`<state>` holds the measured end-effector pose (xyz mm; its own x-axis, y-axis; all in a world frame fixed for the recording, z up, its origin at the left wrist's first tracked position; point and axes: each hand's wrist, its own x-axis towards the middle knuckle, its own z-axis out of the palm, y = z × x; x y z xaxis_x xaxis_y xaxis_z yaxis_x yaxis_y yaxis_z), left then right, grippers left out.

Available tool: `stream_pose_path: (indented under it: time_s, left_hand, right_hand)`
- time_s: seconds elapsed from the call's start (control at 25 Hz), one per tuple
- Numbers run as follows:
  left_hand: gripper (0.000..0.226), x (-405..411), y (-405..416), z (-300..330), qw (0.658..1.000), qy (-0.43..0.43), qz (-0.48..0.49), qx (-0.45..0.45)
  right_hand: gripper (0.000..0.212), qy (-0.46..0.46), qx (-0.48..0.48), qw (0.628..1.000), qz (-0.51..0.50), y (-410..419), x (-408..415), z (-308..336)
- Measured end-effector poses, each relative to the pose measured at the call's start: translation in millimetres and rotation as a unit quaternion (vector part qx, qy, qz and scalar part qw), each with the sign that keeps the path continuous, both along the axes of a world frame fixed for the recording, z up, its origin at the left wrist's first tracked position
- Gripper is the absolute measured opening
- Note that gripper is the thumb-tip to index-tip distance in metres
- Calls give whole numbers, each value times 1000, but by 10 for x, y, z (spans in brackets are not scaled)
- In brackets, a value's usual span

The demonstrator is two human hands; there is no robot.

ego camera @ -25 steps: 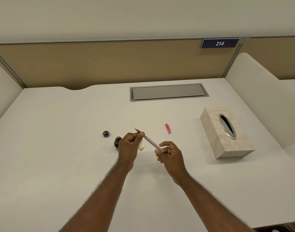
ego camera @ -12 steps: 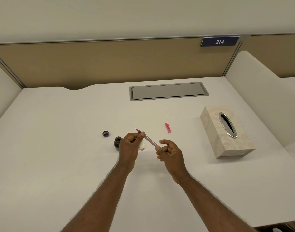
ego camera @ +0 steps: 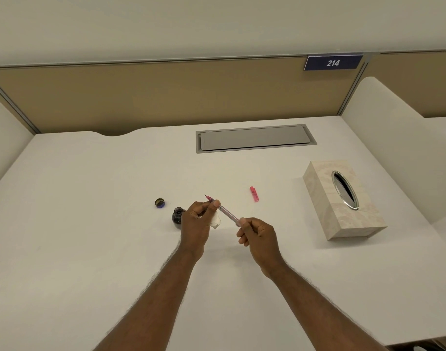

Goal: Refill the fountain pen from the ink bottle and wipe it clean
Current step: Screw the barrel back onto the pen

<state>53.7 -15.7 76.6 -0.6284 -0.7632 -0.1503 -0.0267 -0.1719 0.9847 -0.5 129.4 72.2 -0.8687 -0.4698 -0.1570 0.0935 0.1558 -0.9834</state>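
We hold the pen (ego camera: 227, 214) above the table (ego camera: 90, 224) on a diagonal, nib up-left past the left hand (ego camera: 196, 224) fingers pinching tissue (ego camera: 216, 220) on it, right hand (ego camera: 259, 235) clamping the tail, ink bottle (ego camera: 177, 217) just left.

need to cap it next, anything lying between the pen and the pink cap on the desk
Nothing visible does. The pen is held in both hands above the desk, and the stretch to the pink cap is bare.
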Motion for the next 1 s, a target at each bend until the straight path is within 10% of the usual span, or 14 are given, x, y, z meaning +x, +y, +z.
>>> stream_pose_path:
  time_s: [0.76,1.0]
  left_hand:
    - [9,23,-1,45,1000,5,-16,0]
    - [8,56,66,-19,999,-31,-37,-8]
  right_hand:
    - [24,-37,26,998,51,-10,37,-36]
    - [13,164,72,984,14,-35,-18,-24]
